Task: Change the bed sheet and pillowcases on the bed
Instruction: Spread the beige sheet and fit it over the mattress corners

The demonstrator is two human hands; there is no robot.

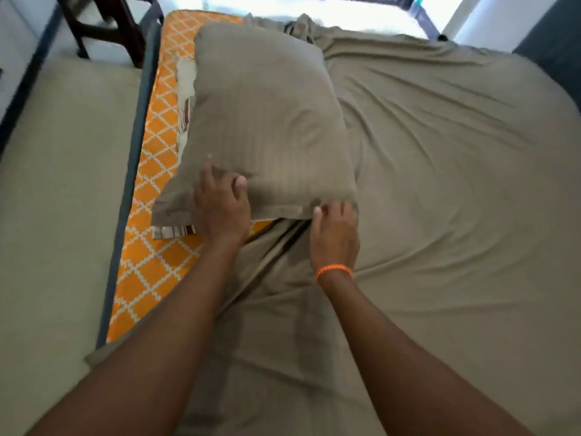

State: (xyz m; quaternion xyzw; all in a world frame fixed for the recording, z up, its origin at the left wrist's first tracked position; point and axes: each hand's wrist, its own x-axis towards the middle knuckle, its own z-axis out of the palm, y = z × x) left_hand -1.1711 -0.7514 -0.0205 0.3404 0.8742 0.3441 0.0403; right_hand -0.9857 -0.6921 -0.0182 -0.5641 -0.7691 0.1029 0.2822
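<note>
Taking the pillow as the landmark: far to its left lies a pale cushioned surface, then a grey frame rail, then the orange lattice-patterned mattress, bare along the pillow's left edge. The pillow, in a taupe striped pillowcase, sits partly on this bare strip and partly on the taupe bed sheet, which spreads wrinkled to the pillow's right and bunches just below it. A brown-striped inner cover peeks out at the pillow's lower left corner and along its left side.

The left hand rests on the pillow's near edge, fingers spread over the cloth, thumb raised – pressing rather than pinching, as far as the blur allows. The right hand, with an orange band at the wrist, sits at the pillow's lower right corner, its fingers curled onto the hem; whether they truly pinch it I cannot tell.

The step looks like seating the case. To do it well, I would draw the hem down over the exposed striped corner, then shake the filling into both far corners. The sheet still needs pulling left over the orange strip.

The pillow's underside and the case opening are hidden – the bed's far end is washed out by glare, and the dark wooden furniture beyond the pillow's upper left is cut off.
</note>
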